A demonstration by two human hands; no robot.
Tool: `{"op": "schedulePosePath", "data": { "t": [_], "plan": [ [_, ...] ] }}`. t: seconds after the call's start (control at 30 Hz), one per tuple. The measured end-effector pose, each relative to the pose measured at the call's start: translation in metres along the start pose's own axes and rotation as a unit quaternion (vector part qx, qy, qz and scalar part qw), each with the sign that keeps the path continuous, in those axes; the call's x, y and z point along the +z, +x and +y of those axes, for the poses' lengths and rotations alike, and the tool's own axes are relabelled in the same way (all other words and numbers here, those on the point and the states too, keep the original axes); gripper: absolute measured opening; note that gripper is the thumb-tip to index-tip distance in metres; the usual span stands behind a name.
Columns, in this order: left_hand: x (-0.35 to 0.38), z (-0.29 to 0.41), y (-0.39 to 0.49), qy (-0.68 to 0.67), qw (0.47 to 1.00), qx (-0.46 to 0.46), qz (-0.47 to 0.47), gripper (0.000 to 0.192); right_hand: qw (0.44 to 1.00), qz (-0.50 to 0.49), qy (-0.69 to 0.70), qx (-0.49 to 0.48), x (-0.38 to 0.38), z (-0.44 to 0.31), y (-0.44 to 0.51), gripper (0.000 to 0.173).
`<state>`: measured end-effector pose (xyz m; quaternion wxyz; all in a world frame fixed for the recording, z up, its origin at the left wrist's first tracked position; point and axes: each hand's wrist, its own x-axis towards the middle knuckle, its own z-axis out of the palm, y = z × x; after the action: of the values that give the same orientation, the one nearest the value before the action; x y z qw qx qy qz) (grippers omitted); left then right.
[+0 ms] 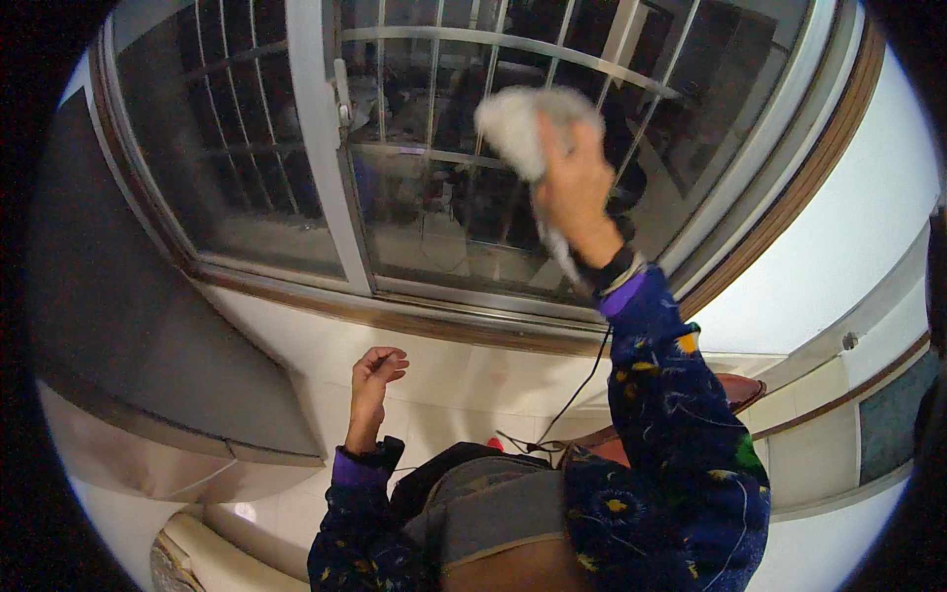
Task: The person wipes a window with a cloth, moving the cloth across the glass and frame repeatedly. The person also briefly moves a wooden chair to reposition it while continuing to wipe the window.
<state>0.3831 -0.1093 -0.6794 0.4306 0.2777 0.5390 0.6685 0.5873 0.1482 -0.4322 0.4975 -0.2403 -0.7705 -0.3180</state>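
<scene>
My right hand [581, 189] is raised and pressed to a white cloth [510, 126], which lies over the lower part of a sliding window pane [459, 200]. Both hand and cloth are blurred, and a strip of cloth hangs down by the wrist. Whether the cloth touches the glass is hard to see. Lower down, my left hand [376, 377] hovers in front of the wall under the window. Its fingers are loosely curled, with nothing in them. The metal window frame [325, 148] carries a latch [342, 96] left of the cloth.
Metal security bars [518, 44] stand behind the glass. A brown wooden trim [444, 329] borders the window. At left is a large dark-faced cabinet or appliance [163, 318]. A black cable [588, 385] hangs near my right arm. A reddish-brown stool or seat [740, 391] is partly hidden behind that sleeve.
</scene>
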Motion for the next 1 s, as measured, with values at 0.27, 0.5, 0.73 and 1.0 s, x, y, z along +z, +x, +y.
{"op": "schedulePosePath", "data": {
  "t": [0.27, 0.5, 0.73, 1.0],
  "plan": [
    [-0.022, 0.005, -0.007, 0.014, 0.999, 0.031, 0.024, 0.013, 0.998, -0.064, 0.002, -0.025, -0.025, -0.001, 0.001, 0.078],
    [-0.013, 0.010, -0.002, 0.000, 0.999, 0.045, -0.008, 0.014, 0.991, -0.127, -0.032, -0.035, -0.020, -0.023, -0.010, 0.064],
    [0.012, 0.053, 0.017, 0.062, 0.990, 0.113, -0.057, 0.015, 0.993, -0.116, -0.003, -0.014, -0.040, -0.009, 0.009, 0.070],
    [0.093, 0.129, 0.047, 0.129, 0.940, 0.304, -0.085, 0.021, 0.964, -0.261, 0.021, -0.046, -0.028, -0.025, -0.040, 0.077]
  ]
}}
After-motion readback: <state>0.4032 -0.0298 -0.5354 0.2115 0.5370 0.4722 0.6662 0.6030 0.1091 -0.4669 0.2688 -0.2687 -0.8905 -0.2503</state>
